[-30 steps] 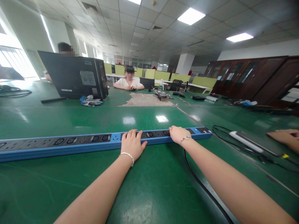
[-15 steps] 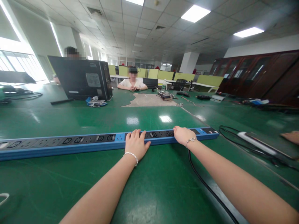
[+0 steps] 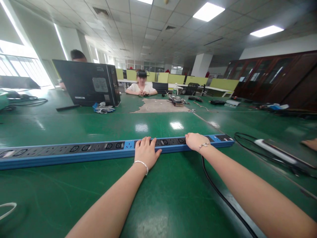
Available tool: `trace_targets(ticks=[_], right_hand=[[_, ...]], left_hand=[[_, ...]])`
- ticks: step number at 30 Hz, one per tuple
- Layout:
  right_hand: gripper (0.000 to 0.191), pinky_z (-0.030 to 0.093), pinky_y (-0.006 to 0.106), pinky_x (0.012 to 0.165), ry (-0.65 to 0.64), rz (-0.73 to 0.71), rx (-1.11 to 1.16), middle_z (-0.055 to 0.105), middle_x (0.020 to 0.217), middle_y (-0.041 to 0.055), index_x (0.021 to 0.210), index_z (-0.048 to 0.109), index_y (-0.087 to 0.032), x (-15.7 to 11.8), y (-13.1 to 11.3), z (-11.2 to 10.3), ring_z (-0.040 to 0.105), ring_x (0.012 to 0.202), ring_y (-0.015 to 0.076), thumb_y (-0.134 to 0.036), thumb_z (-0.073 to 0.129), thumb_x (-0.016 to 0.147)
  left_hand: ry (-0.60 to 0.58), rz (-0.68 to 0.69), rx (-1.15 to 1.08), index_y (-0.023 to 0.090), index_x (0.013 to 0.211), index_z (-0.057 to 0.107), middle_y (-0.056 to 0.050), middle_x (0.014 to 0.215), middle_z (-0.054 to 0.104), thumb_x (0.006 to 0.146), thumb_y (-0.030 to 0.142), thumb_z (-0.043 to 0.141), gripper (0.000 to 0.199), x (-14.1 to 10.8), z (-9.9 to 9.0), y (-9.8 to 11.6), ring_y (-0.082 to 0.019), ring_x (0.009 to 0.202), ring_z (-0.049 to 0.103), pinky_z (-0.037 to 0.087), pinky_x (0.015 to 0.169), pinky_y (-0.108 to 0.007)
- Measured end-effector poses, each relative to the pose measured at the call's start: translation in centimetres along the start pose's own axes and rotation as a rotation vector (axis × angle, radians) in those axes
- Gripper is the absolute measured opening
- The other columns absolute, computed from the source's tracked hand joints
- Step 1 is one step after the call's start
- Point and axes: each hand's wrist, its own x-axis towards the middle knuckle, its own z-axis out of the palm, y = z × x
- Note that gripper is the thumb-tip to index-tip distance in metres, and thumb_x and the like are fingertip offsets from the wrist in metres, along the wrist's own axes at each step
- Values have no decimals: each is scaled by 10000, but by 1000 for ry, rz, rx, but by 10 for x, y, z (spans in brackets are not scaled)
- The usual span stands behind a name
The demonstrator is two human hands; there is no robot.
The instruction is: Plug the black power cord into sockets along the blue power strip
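Observation:
A long blue power strip point(image 3: 99, 155) with a row of black sockets lies across the green table, nearly parallel to its front. My left hand point(image 3: 147, 152) rests on the strip right of a blue socket, with its fingers over the top and the thumb spread to the side. Farther right, my right hand point(image 3: 195, 141) is closed at the strip's upper face; what sits inside its fingers is hidden. A black cable point(image 3: 218, 191) emerges below my right wrist and runs down toward the lower right. Where its upper end goes is covered by the hand.
A black computer case point(image 3: 86, 82) stands back left, gloves point(image 3: 103, 107) beside it. Two people sit beyond the table. Mechanical parts point(image 3: 177, 100) and a bottle point(image 3: 175, 88) are at the back. On the right are a white bar-shaped thing point(image 3: 274, 151), cables, and another person's hand point(image 3: 310, 143).
The whole view has shifted slightly, so things appear a little farther right. Both my hands keep their places on the power strip.

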Motion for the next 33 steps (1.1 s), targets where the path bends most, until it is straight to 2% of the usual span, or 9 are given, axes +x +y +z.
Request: trace_targets(ticks=[4, 9, 14, 17, 19, 21, 26, 30, 33], right_hand=[[500, 438, 381, 811, -8, 13, 20, 641, 1061, 148, 1038, 637, -168, 0, 4, -4, 603, 967, 253, -356, 198, 886], [505, 421, 371, 814, 80, 40, 44, 639, 1055, 150, 1028, 633, -179, -3, 11, -28, 600, 962, 264, -376, 191, 883], [486, 425, 281, 735, 49, -79, 131, 659, 996, 122, 922, 664, -164, -11, 7, -43, 611, 897, 221, -358, 220, 875], [487, 422, 232, 605, -10, -124, 182, 681, 832, 63, 975, 653, -181, -17, -6, -38, 616, 652, 151, -349, 207, 878], [485, 402, 226, 515, -69, -149, 235, 670, 748, 34, 1050, 623, -183, -19, -19, -33, 559, 487, 122, -322, 190, 880], [486, 382, 219, 468, -116, -205, 269, 661, 726, 24, 1091, 594, -176, -21, -34, -29, 517, 422, 106, -306, 171, 889], [462, 416, 205, 565, -106, -475, 66, 670, 772, 53, 1026, 594, -153, -26, -73, -23, 574, 508, 106, -296, 169, 919], [412, 433, 229, 695, -73, -487, -5, 677, 834, 98, 1014, 598, -132, -27, -92, -18, 634, 656, 143, -271, 223, 914], [414, 441, 251, 720, -60, -474, -33, 681, 839, 120, 1039, 596, -115, -26, -99, -17, 648, 700, 164, -251, 228, 906]], left_hand=[[-16, -13, 4, 239, 1248, 475, -94, 1299, 488, 817, 494, 448, 502, 0, -1, 1, -259, 1218, 387, 252, 1011, -427], [-19, -11, -13, 234, 1245, 477, -100, 1294, 490, 813, 491, 453, 503, 0, -2, 1, -265, 1216, 387, 251, 1011, -434], [-12, -11, -28, 229, 1232, 482, -104, 1289, 496, 814, 485, 447, 491, 0, -3, 1, -265, 1217, 391, 248, 1012, -433], [-17, -39, -44, 189, 1287, 412, -122, 1283, 505, 800, 478, 471, 570, 0, -3, 2, -258, 1223, 395, 247, 1015, -414], [-12, -63, -56, 136, 1322, 348, -149, 1270, 516, 783, 480, 495, 656, 1, -2, 1, -254, 1222, 405, 257, 1010, -395], [-2, -78, -69, 102, 1319, 335, -164, 1254, 528, 764, 485, 521, 700, 2, -1, 0, -254, 1221, 411, 268, 1004, -382], [20, -98, -106, 79, 1280, 374, -169, 1201, 565, 713, 496, 580, 734, 4, 1, -2, -256, 1178, 458, 301, 982, -356], [27, -113, -120, 87, 1277, 376, -157, 1189, 572, 687, 488, 607, 750, 5, 1, -2, -256, 1151, 479, 308, 973, -356], [34, -111, -124, 86, 1268, 389, -156, 1184, 573, 678, 479, 619, 746, 5, 0, -2, -260, 1143, 480, 304, 973, -359]])
